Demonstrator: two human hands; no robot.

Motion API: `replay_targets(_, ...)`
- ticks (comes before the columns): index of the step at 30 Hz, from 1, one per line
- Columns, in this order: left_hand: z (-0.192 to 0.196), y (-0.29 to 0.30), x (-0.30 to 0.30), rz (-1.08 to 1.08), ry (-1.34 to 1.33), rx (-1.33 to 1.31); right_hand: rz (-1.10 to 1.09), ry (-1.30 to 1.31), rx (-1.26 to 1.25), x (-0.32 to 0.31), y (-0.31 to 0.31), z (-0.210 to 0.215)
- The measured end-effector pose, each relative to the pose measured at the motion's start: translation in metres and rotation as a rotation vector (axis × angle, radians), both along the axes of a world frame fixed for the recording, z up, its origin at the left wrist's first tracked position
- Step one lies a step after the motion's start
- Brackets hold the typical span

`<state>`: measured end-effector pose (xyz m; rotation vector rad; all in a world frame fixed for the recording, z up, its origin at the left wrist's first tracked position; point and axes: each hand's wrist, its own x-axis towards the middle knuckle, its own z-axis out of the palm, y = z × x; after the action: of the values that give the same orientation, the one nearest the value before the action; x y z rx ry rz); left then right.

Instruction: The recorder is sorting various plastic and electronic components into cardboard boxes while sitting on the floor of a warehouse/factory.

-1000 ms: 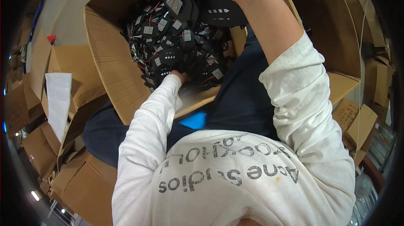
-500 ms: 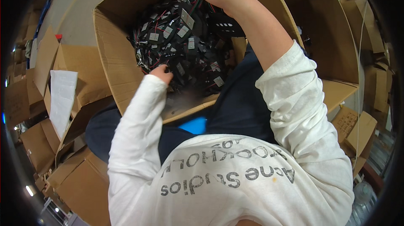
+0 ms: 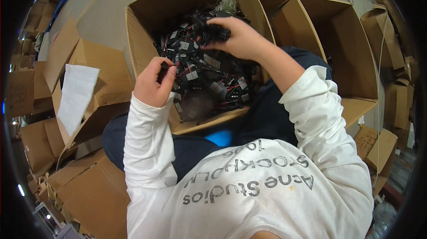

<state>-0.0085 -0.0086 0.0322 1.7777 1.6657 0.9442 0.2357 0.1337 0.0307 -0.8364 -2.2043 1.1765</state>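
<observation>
In front of me stands an open cardboard box (image 3: 140,41) with a heap of black electronic parts (image 3: 218,90) inside. Many of these carry silvery rectangular plates and thin red or dark wires. At the box's left side, my left hand (image 3: 155,85) is closed in a pinch on a small black part (image 3: 164,66), mostly hidden by the fingers. Over the far middle of the heap, my right hand (image 3: 242,38) grips a clump of black parts (image 3: 213,33), slightly blurred. Pale, see-through stringy material (image 3: 227,5) lies behind that hand.
Another open cardboard box (image 3: 342,45) stands to the right. On the left are an open carton (image 3: 104,70) with a white sheet (image 3: 78,99) against it, and a brown carton (image 3: 95,196) nearer me. A thin white cord (image 3: 381,83) hangs at the right. Something blue (image 3: 218,138) shows near my lap.
My right hand has come back from beyond the box's far edge to over the heap, still holding black parts. My left hand has lifted from the heap with a small black part.
</observation>
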Motion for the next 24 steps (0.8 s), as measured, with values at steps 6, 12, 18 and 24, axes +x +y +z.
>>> replay_targets(6,0.007,-0.034,0.003,-0.157,-0.642,-0.124,0.19,0.296,-0.12,-0.036,-0.065,0.007)
replay_targets(12,0.017,-0.048,0.006,-0.205,-0.883,-0.155,0.147,0.391,-0.175,-0.051,-0.091,0.005)
replay_targets(18,0.036,-0.048,0.001,-0.097,-0.9,-0.1,-0.005,0.348,-0.668,-0.044,-0.083,0.007)
replay_targets(24,0.022,-0.036,-0.016,-0.259,-1.16,0.022,-0.027,0.365,-0.664,-0.032,-0.049,-0.003)
